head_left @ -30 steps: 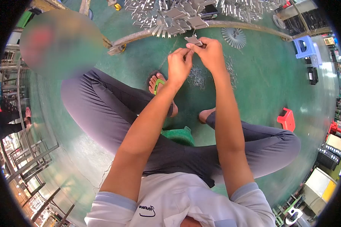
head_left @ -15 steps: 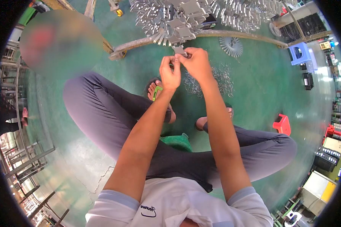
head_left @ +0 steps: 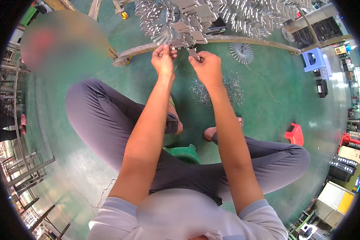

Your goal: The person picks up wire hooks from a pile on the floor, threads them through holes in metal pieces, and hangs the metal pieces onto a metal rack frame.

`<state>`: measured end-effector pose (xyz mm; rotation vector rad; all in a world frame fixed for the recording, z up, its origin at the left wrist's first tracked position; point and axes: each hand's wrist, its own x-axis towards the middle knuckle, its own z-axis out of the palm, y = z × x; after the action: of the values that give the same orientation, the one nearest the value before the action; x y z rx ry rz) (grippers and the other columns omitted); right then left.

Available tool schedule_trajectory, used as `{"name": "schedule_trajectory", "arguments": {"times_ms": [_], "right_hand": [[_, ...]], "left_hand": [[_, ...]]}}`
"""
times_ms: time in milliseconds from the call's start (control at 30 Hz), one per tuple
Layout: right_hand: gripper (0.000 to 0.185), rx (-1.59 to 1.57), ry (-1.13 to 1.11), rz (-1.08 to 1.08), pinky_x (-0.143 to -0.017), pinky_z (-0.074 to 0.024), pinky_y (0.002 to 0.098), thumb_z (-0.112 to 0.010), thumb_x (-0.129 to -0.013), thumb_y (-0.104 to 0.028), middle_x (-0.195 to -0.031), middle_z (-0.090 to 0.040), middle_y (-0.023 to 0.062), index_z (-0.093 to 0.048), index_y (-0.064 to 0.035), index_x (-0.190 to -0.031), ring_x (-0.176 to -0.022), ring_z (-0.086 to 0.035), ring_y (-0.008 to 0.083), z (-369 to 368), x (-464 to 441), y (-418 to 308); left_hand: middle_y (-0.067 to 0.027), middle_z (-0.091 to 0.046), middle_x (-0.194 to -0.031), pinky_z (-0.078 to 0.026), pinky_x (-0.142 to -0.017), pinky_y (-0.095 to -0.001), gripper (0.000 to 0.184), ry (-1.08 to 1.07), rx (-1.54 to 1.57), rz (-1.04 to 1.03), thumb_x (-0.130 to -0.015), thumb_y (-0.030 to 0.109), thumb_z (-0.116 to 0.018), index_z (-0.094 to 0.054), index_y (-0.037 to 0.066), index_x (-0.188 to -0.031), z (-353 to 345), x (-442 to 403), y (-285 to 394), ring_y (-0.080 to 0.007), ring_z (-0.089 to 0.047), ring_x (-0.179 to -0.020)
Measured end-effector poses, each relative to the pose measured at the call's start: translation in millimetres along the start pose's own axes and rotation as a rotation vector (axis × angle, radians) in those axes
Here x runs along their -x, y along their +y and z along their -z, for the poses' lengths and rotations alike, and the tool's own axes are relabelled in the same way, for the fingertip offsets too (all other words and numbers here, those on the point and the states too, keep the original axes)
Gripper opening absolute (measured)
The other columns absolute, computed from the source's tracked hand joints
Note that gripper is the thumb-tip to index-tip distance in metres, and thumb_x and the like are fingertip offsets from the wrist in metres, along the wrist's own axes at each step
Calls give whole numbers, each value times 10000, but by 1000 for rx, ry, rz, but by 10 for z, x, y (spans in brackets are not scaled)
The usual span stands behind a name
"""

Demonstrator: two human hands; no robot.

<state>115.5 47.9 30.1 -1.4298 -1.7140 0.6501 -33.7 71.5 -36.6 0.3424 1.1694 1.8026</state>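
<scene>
My right hand (head_left: 207, 70) pinches a small flat metal plate (head_left: 193, 53) with cut edges, just below a hanging cluster of similar grey metal plates (head_left: 190, 26). Whether that plate is joined to the cluster I cannot tell. To its left, my left hand (head_left: 163, 63) is raised with thumb and fingers closed, close to the cluster's lower left edge. What those fingertips hold, if anything, is too small to make out. On the green floor beyond my right wrist lies a loose pile of small wire pieces (head_left: 233, 89).
A metal frame bar (head_left: 244, 39) runs under the hanging plates. Behind it on the floor sits a fanned ring of metal pieces (head_left: 241, 53). A red stool (head_left: 295, 134) and a blue stool (head_left: 314, 59) stand at the right. A green seat (head_left: 183, 154) shows between my legs.
My hands were together at one plate below the cluster. My left hand has moved away leftward and up toward the hanging plates; my right hand keeps its pinch on the plate.
</scene>
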Motion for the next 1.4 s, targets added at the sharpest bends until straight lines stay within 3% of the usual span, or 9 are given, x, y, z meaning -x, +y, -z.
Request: {"name": "schedule_trajectory", "arguments": {"times_ms": [200,300,500,533,667,767,867,967,1400], "right_hand": [[233,47,11,34,-635,-532,435,-804,-805,-141,-777,-698,232,-714,69,-852,-685,-707,369,-76,-46,-61],[234,17,14,10,-632,-538,440,-801,-810,-139,-761,-695,234,-702,71,-831,-685,-711,377,-129,-35,-72],[215,-32,71,19,-616,-541,439,-789,-819,-127,-721,-690,225,-691,62,-789,-652,-708,379,-176,27,27],[211,-24,88,25,-613,-540,438,-787,-821,-124,-716,-691,224,-690,60,-782,-646,-708,377,-155,41,61],[192,22,61,11,-620,-542,435,-775,-828,-107,-693,-693,217,-689,55,-773,-639,-715,366,24,71,3],[179,65,42,10,-590,-532,339,-782,-868,-127,-701,-741,144,-743,47,-857,-634,-746,207,57,91,40],[186,127,67,54,-598,-533,340,-783,-870,-133,-701,-740,147,-742,48,-855,-628,-743,211,38,93,114],[171,59,87,19,-630,-534,429,-771,-828,-92,-721,-696,212,-705,64,-805,-650,-705,364,30,123,40],[157,54,81,41,-647,-541,438,-773,-824,-83,-772,-706,229,-722,64,-845,-682,-712,379,-43,134,106]], "left_hand": [[-131,-730,-947,-554,-632,-288,401,75,-88,77,-971,137,-727,-518,-76,-1239,5,-37,21,-178,-702,-761],[-127,-728,-974,-579,-675,-328,271,26,-128,119,-955,136,-732,-625,-42,-1129,43,-19,-15,-212,-722,-841],[-128,-705,-959,-631,-740,-329,188,-80,-27,367,-928,147,-724,-686,-22,-1000,38,143,22,-224,-712,-867],[-135,-699,-963,-645,-774,-330,216,-99,-37,395,-922,146,-737,-675,-36,-1021,39,143,18,-241,-722,-859],[-158,-740,-944,-624,-706,-299,305,-133,-83,406,-903,182,-791,-637,-68,-987,-16,221,0,-223,-742,-790],[-168,-742,-940,-626,-697,-291,308,-178,-97,387,-919,181,-789,-624,-71,-982,-21,240,-24,-222,-745,-790],[-167,-740,-926,-627,-693,-288,278,-206,-87,367,-937,167,-775,-621,-62,-972,-18,239,-54,-214,-741,-783],[-166,-738,-917,-628,-689,-285,255,-218,-90,361,-946,152,-764,-622,-59,-962,-4,230,-84,-210,-737,-776],[-158,-735,-902,-623,-679,-282,232,-197,-105,302,-944,124,-764,-621,-59,-946,-12,256,-96,-200,-727,-763]]}}
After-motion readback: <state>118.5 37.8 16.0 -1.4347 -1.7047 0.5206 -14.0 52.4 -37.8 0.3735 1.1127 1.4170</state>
